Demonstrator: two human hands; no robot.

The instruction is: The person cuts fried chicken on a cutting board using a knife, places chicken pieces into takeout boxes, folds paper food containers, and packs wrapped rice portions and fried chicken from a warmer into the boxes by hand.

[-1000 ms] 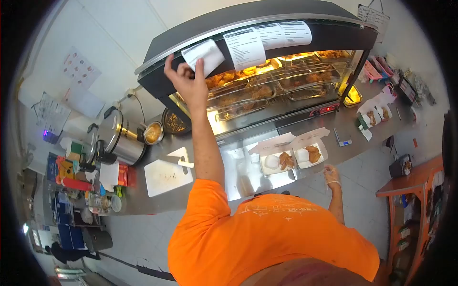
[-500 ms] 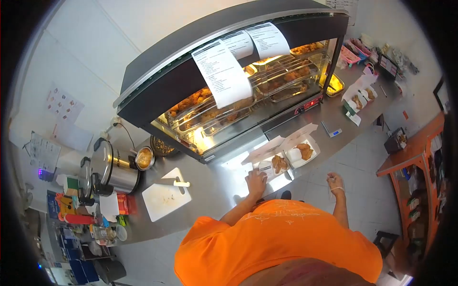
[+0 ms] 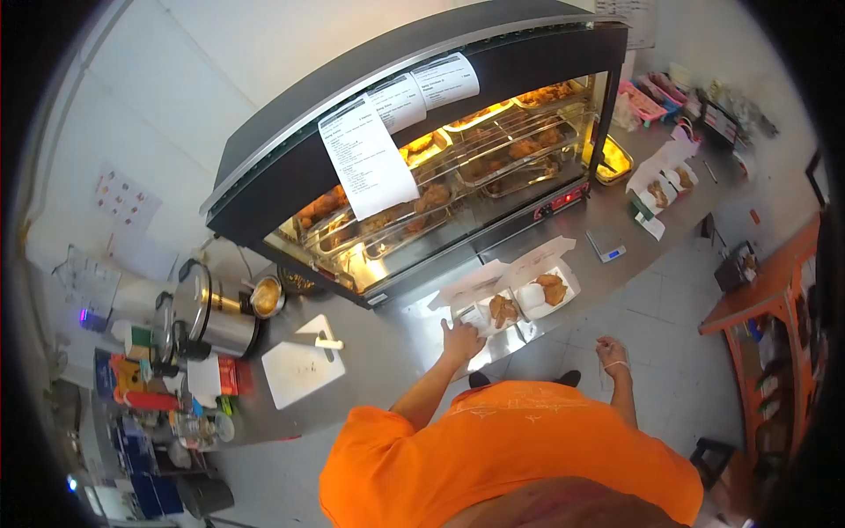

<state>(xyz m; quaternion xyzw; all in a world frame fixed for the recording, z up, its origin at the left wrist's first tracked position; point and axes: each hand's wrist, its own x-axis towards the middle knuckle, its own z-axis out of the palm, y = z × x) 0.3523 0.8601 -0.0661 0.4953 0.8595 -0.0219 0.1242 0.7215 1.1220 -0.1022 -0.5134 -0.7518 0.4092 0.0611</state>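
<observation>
My left hand (image 3: 462,341) is at the near left corner of an open food box (image 3: 487,331), with a small printed paper slip (image 3: 475,315) at its fingertips, over the box's left part. Fried chicken (image 3: 503,311) lies in that box. Touching it on the right, a second open box (image 3: 563,302) holds white rice (image 3: 532,296) and more chicken (image 3: 552,289). My right hand (image 3: 610,354) wears a clear glove and hangs beyond the counter's front edge, its fingers loosely bent and holding nothing.
A lit warming cabinet (image 3: 422,44) with trays of fried food stands behind the boxes, with printed papers (image 3: 370,158) on its front. Left are a cutting board (image 3: 299,374) with a knife and a large cooker (image 3: 204,308). A small scale (image 3: 606,246) and another food box (image 3: 662,189) are right.
My left hand has come down from the cabinet's top edge to the left box, with the slip. My right hand stays beside the counter. The view has shifted.
</observation>
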